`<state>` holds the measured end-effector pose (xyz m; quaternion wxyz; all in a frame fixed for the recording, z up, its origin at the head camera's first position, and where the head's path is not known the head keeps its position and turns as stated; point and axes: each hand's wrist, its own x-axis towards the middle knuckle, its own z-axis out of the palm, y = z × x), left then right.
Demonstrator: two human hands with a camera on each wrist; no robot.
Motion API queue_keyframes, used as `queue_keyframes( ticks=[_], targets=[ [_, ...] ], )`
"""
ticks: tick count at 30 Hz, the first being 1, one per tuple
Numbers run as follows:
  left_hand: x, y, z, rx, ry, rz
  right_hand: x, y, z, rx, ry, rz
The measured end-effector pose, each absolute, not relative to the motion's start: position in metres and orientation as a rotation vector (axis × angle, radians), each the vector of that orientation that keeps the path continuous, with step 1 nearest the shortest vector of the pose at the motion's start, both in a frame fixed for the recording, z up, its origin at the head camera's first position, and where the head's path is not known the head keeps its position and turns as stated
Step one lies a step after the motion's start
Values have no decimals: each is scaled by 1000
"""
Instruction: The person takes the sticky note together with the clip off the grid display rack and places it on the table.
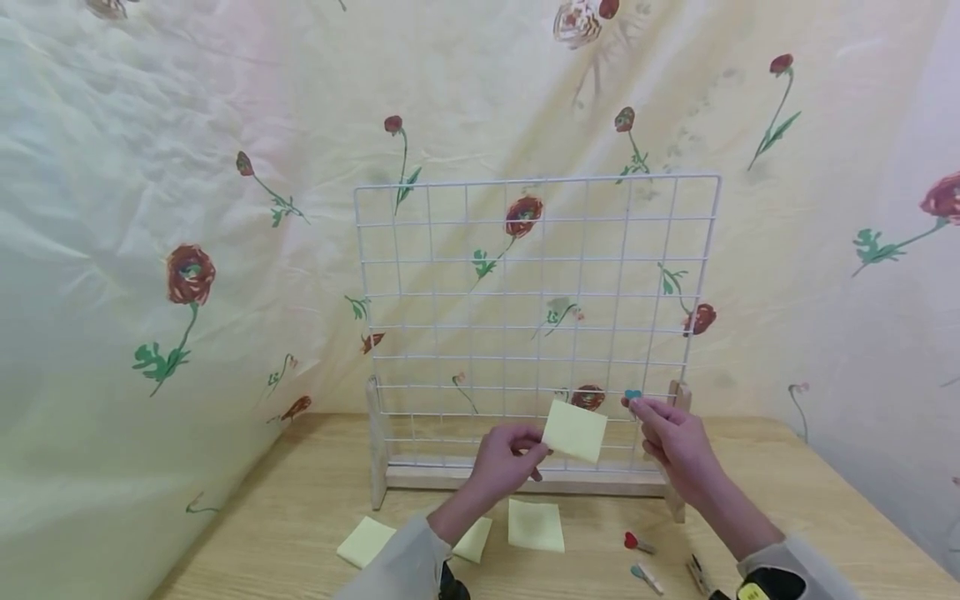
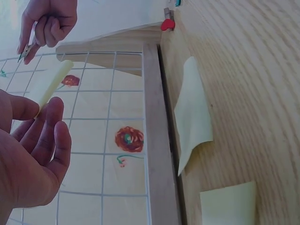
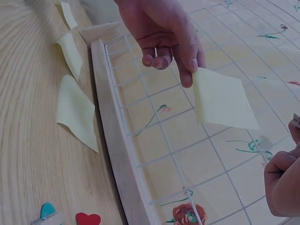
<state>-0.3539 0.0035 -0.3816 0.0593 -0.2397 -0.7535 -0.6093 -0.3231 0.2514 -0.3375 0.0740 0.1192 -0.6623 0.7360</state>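
Note:
My left hand point(image 1: 504, 457) pinches a pale yellow sticky note point(image 1: 575, 431) by its left edge, between thumb and fingers. The note stands in front of the lower part of a white wire grid point(image 1: 540, 180). To its right, my right hand point(image 1: 678, 446) pinches a small clothespin with a blue heart point(image 1: 633, 394), held close to the grid's lower right. Only the heart end shows clearly in the head view; the fingers hide most of the rest. In the left wrist view the note point(image 2: 54, 82) is seen nearly edge-on.
Wooden feet and a wooden base bar point(image 1: 465, 477) support the grid. On the table lie several sticky notes point(image 1: 536, 527), a clothespin with a red heart point(image 1: 637, 543), a blue-topped clothespin point(image 1: 647, 577) and a slim dark-tipped item point(image 1: 699, 575). Flowered cloth point(image 1: 247, 467) hangs behind and beside.

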Motion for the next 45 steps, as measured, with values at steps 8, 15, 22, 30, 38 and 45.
queue_keyframes(
  ticks=[8,15,22,30,38,45],
  targets=[
    [-351,-6,-389,-728,-2314,-1806,-321,259,-345,368,-2032,2192],
    [-345,-14,-387,-721,-2307,-1821,-316,265,-345,376,-2060,2164],
    [-334,-21,-385,-722,-2337,-1835,-311,276,-353,352,-2114,2126],
    [-335,-36,-404,-709,-2367,-1832,-307,288,-363,339,-2222,2094],
    [-328,-44,-417,-715,-2401,-1881,-301,297,-372,267,-2458,1985],
    [-321,-52,-430,-723,-2423,-1945,-300,308,-379,356,-2684,1841]
  ],
)
